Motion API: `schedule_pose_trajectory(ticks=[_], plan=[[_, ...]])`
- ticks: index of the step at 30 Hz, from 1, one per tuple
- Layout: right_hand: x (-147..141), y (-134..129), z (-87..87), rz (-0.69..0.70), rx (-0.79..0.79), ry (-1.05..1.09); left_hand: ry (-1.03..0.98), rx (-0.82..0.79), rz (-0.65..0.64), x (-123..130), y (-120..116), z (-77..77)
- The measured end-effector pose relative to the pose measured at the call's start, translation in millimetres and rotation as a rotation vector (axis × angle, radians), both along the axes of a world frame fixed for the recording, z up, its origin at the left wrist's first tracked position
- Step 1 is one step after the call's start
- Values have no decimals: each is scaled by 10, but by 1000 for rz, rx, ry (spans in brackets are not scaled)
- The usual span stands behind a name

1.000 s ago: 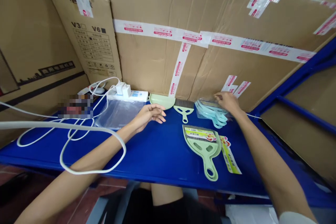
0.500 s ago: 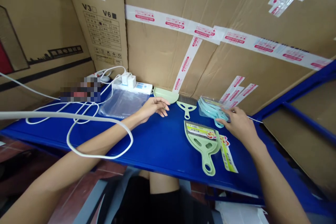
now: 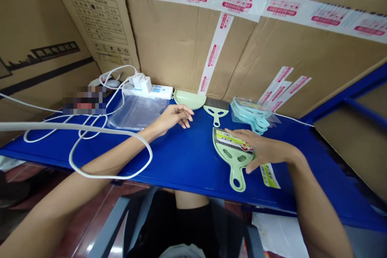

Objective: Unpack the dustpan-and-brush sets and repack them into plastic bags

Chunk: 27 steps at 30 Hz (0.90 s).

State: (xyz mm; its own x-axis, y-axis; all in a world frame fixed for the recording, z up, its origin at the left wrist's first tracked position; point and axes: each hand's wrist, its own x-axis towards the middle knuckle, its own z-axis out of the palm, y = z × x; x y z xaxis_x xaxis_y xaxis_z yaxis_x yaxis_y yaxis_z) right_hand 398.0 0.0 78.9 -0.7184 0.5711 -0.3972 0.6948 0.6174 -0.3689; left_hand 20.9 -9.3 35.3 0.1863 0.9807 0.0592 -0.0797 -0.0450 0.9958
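My right hand (image 3: 260, 149) lies over the right edge of a green dustpan-and-brush set (image 3: 237, 159), its fingers spread and thumb beside the handle; whether it grips the set is unclear. A yellow-green label is stuck across the bristles. Partly under my right wrist is a loose label card (image 3: 270, 176). My left hand (image 3: 175, 119) hovers with loosely curled fingers and nothing in them, near a green dustpan (image 3: 190, 100) and a small green brush (image 3: 216, 112) at the back. Light-blue sets in clear film (image 3: 250, 115) lie behind my right hand.
Clear plastic bags (image 3: 137, 113) lie at the back left, before a white power strip (image 3: 160, 91) with plugs. A white cable (image 3: 111, 176) loops over my left forearm. Large cardboard (image 3: 175, 48) stands behind the blue table (image 3: 181, 165).
My right hand has left the light-blue sets and come nearer, onto the green set. My left hand has barely moved. The view has tilted down slightly.
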Motion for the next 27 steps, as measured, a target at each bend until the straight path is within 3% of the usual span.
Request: schedule_pose_trajectory(ticks=[10,19,21,25,27], plan=[[-588,-279,-183,57,107,182,62,-10,-16,23,14,-47],[-507,-243,-135,-79,153,422,5,8,94,90,-56,-16],[-508,-238,-133,-141,189,472,-41,-45,-5,132,-114,8],[-655,-330,-244,-329,242,509,-111,-206,-347,266,-272,13],[-753,-394,-323,-423,259,501,-116,-245,-420,325,-331,-16]])
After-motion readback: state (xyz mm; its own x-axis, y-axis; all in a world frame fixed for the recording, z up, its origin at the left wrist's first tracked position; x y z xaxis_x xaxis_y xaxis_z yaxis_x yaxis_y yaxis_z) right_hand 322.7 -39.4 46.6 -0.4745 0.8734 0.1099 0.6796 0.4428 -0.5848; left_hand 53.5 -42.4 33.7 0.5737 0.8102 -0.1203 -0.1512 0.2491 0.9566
